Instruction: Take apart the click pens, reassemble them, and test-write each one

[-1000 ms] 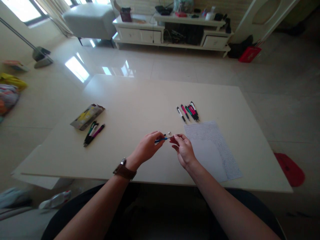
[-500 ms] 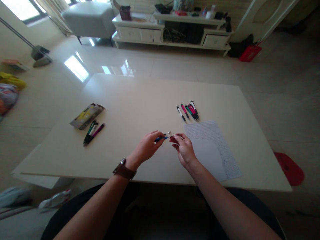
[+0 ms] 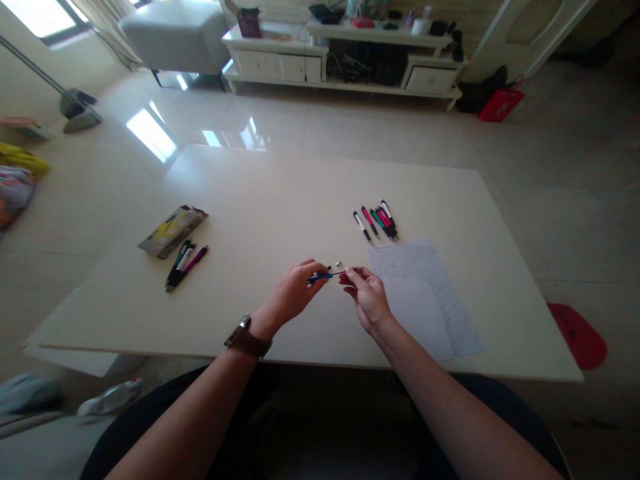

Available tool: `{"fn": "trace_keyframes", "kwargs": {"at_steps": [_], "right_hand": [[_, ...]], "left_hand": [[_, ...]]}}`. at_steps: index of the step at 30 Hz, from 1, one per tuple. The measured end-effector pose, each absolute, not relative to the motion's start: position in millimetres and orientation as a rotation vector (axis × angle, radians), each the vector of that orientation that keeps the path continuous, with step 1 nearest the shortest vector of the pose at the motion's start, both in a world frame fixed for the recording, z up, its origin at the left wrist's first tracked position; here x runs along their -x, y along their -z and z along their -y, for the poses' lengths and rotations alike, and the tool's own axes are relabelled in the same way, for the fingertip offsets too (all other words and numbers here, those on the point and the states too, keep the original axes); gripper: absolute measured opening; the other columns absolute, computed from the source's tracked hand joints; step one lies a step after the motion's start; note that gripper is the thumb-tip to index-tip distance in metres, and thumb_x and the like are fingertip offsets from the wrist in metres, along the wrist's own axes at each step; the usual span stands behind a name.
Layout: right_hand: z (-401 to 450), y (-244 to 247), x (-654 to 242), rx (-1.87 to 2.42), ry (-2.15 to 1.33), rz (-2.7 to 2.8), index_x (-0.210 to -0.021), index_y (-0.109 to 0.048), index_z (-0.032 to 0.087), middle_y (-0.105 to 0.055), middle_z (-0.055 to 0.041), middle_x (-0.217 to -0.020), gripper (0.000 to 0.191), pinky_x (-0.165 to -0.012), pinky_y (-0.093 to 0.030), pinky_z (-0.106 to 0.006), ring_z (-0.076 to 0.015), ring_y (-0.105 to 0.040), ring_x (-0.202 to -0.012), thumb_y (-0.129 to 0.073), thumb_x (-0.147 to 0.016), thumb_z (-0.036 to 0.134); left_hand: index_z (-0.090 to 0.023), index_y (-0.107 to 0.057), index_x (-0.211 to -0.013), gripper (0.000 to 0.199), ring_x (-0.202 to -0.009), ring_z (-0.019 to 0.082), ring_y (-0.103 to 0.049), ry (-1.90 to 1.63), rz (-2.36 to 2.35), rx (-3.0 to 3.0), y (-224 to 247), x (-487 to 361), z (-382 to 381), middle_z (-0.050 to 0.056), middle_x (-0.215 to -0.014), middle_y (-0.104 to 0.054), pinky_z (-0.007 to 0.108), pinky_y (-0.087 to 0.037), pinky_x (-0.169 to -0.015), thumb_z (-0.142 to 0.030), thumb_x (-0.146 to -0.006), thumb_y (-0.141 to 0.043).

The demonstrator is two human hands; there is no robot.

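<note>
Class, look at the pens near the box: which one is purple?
The purple pen is the rightmost of that group; the white pen and green pen lie to its left.

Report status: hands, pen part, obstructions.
Left fingers grip blue pen part. Right fingers pinch thin dark rod. Small silver piece just beyond, apparently not obstructing.

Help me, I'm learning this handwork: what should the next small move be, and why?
Probably ease the thin rod lengthwise with the right hand, which pinches it, because its other end meets the blue piece held in the left hand.
</note>
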State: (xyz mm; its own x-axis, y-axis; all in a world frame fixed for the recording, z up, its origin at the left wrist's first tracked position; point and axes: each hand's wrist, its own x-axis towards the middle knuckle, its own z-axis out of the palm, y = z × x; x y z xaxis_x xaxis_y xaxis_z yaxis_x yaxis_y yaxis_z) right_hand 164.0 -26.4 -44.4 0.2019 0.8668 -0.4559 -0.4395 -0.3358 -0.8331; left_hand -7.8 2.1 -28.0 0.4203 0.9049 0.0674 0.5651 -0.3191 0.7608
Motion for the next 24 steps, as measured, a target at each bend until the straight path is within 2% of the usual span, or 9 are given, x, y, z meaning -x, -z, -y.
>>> {"fn": "trace_keyframes", "kwargs": {"at_steps": [9, 16, 24], "right_hand": [[25.8, 47.3, -163.2, 1.262, -1.44, 0.517, -0.081, -0.069, 0.019, -0.074, -0.0016, -0.08, 0.025, -0.066, -0.047, -0.025, -0.0152, -0.068, -0.075, -0.08, -0.068, 0.037], [26.2, 52.2, -162.4, 1.219, -1.443, 0.496, -0.075, -0.068, 0.018, -0.071, -0.0011, -0.071, 0.029, -0.073, -0.051, -0.03, -0.0145, -0.065, -0.069, -0.083, -0.066, 0.041], [27.0, 56.2, -158.1, 1.194, -1.402, 0.547, -0.079, -0.065, 0.019, -0.07, -0.0001, -0.072, 0.031, -0.076, -0.052, -0.031, -0.014, -0.065, -0.07, -0.082, -0.069, 0.044]], "left_hand": [[-0.02, -0.072, -0.097, 0.018, -0.077, 0.015, -0.062, -0.612, -1.247, -2.024, 28.0, 6.8, -1.5, 0.004, -0.091, -0.072, 0.027, -0.044, -0.07, -0.029, -0.096, -0.056], [-0.02, -0.071, -0.095, 0.015, -0.076, 0.014, -0.061, -0.625, -1.263, -2.032, 27.2, 5.8, -1.0, 0.003, -0.089, -0.072, 0.026, -0.043, -0.069, -0.029, -0.094, -0.059], [-0.02, -0.071, -0.089, 0.006, -0.07, 0.012, -0.06, -0.626, -1.299, -2.021, 27.5, 5.4, -0.4, 0.001, -0.083, -0.071, 0.025, -0.044, -0.066, -0.024, -0.085, -0.07]]}}
